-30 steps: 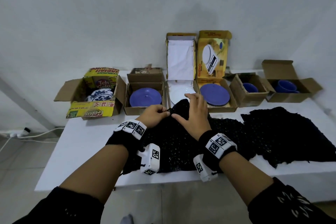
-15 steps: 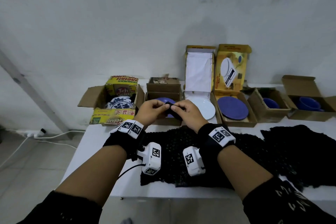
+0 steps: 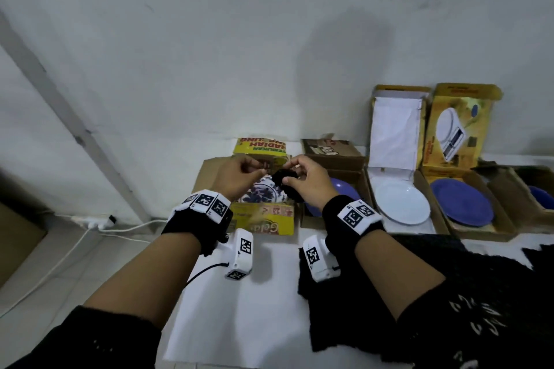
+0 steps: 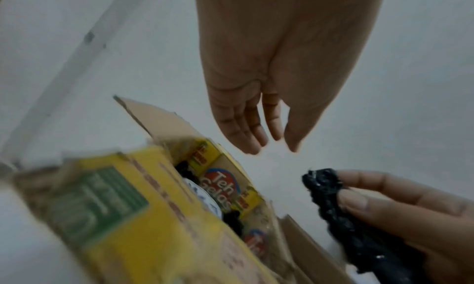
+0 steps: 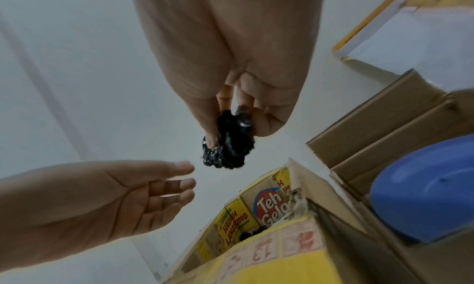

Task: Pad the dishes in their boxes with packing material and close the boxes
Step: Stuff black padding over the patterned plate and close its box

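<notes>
My right hand (image 3: 289, 172) pinches a small black wad of packing material (image 3: 283, 181) above the open yellow box (image 3: 263, 219), which holds a blue-and-white patterned plate (image 3: 263, 193). The right wrist view shows the wad (image 5: 228, 146) squeezed between thumb and fingers. My left hand (image 3: 257, 171) hovers just left of the wad with relaxed, nearly straight fingers (image 4: 246, 134), holding nothing. Some black material lies inside the yellow box (image 4: 232, 220) beside the plate. The large black sheet of packing material (image 3: 449, 278) covers the table at the right.
A row of open boxes stands along the wall: a brown box with a purple plate (image 3: 344, 189), a box with a white plate (image 3: 401, 204), one with a blue plate (image 3: 461, 207), and further brown boxes (image 3: 524, 198). The table's left edge (image 3: 180, 293) drops to a tiled floor with cables.
Both hands rose off the black sheet and moved left with a small wad to above the yellow box. The left hand let go of the wad; the right still pinches it.
</notes>
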`<state>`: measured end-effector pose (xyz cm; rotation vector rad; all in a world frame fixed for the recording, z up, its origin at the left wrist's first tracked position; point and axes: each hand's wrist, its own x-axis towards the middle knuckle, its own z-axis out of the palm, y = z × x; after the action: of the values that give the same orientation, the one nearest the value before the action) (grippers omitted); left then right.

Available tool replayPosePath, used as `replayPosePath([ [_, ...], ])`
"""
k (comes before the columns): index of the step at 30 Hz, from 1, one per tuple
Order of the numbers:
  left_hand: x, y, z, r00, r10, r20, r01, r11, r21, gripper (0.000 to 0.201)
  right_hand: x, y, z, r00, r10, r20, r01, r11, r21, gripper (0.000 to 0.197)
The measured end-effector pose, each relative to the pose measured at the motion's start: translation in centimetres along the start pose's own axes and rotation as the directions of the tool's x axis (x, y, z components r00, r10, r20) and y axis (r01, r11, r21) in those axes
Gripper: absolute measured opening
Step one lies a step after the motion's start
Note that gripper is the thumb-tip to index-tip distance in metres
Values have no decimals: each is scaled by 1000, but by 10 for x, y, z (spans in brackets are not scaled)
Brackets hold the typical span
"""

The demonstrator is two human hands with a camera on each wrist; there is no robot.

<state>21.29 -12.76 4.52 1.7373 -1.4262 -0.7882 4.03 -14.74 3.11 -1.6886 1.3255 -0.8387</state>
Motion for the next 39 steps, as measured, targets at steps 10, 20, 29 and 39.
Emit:
replayPosePath([
  [10,56,-87,-24,983,-182,39,129,815,565,49,31,-4,68,996,18,91,-4,988,-154,20],
  [20,46,-107,-18,996,-70,60,43,926,375,28,44,-4,88,994,86,69,-71,980,-188,9],
  [29,26,-123,-6,998,18,-54,-7,978,208,27,44,5,117,979,138,148,-93,958,-272,22],
  [39,19,-130,-3,992,72,-104,-59,991,121,19,54,18,135,881,210,423,2,894,-448,16],
])
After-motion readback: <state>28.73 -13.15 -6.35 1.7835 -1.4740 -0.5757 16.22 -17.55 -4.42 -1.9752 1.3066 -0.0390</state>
